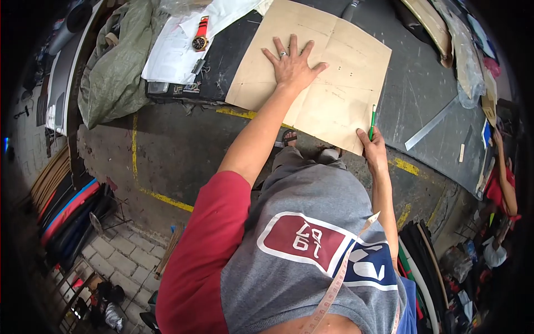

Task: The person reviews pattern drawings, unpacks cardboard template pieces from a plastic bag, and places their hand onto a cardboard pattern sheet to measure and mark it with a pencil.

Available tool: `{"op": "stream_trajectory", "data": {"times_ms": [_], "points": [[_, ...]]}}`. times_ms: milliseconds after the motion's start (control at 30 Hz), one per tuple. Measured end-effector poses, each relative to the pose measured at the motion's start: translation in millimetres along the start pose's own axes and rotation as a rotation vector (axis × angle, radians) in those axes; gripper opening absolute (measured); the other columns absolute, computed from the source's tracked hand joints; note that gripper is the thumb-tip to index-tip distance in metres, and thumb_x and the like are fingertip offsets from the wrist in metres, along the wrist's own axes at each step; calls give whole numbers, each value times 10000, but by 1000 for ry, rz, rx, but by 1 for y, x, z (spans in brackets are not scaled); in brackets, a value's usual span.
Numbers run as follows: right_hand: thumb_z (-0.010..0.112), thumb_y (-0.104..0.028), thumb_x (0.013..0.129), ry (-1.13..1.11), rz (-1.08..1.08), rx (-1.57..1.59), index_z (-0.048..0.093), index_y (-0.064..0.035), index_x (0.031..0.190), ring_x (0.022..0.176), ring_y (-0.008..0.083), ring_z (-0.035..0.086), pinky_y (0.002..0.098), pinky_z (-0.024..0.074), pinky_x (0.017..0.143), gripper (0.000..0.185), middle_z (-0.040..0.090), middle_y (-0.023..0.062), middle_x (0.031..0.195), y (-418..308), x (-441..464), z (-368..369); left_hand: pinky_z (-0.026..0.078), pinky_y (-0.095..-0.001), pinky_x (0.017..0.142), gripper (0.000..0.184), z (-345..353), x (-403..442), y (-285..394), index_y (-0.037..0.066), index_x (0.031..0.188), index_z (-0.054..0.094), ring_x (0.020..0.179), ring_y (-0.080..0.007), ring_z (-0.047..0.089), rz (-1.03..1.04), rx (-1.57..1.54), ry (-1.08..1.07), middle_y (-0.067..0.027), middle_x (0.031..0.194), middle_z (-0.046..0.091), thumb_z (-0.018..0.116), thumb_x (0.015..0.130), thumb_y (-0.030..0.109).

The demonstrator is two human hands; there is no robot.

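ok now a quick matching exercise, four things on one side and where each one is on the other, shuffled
1. watch
2. tape measure
3. green pen
4. left hand

a. held in the right hand
b. spread flat on the brown paper
c. draped over the grey shirt
d. lying on white sheets

Pairs: 1-d, 2-c, 3-a, 4-b

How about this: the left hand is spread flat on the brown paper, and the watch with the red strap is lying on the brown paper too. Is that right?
Not quite: the head view shows the watch with the red strap lying on the white paper. The left hand is spread flat on the brown paper.
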State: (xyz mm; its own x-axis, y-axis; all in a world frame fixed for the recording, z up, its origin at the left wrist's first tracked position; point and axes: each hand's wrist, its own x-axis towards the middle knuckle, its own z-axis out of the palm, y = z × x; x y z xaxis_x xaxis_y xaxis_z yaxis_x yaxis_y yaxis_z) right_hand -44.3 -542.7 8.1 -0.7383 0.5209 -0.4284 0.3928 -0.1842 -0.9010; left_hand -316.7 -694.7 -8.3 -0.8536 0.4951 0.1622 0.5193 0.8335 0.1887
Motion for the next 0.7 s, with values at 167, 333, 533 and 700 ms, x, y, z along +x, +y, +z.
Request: {"op": "stream_trajectory", "data": {"times_ms": [167,333,533,700], "points": [[688,-406,922,109,124,-682,563,17,1259,907,239,669,404,538,807,555,708,157,1000,-15,-7,-9,95,-796,1088,810,-7,-3,3,292,1482,488,1474,-512,185,40,-51,48,-147,1603,335,518,840,786],[714,-252,912,148,51,-234,586,-46,1071,611,124,553,318,483,562,290,561,22,721,-14,-18,-5,142,-798,1079,789,-18,1,12,344,1535,396,1481,-505,183,-6,111,-114,-126,1640,275,498,873,760],[716,-241,848,169,-82,-265,627,-33,1095,803,232,632,391,509,756,334,653,125,840,-7,-31,7,119,-760,1119,805,-14,0,14,253,1558,365,1494,-485,160,70,108,-139,-142,1641,248,500,907,708],[703,-231,893,205,-150,-338,627,-41,1075,779,160,591,354,492,724,274,616,76,807,-15,-25,-15,132,-745,1131,805,-15,-4,48,200,1555,367,1495,-474,179,160,82,-177,-154,1637,249,467,929,696]]}}
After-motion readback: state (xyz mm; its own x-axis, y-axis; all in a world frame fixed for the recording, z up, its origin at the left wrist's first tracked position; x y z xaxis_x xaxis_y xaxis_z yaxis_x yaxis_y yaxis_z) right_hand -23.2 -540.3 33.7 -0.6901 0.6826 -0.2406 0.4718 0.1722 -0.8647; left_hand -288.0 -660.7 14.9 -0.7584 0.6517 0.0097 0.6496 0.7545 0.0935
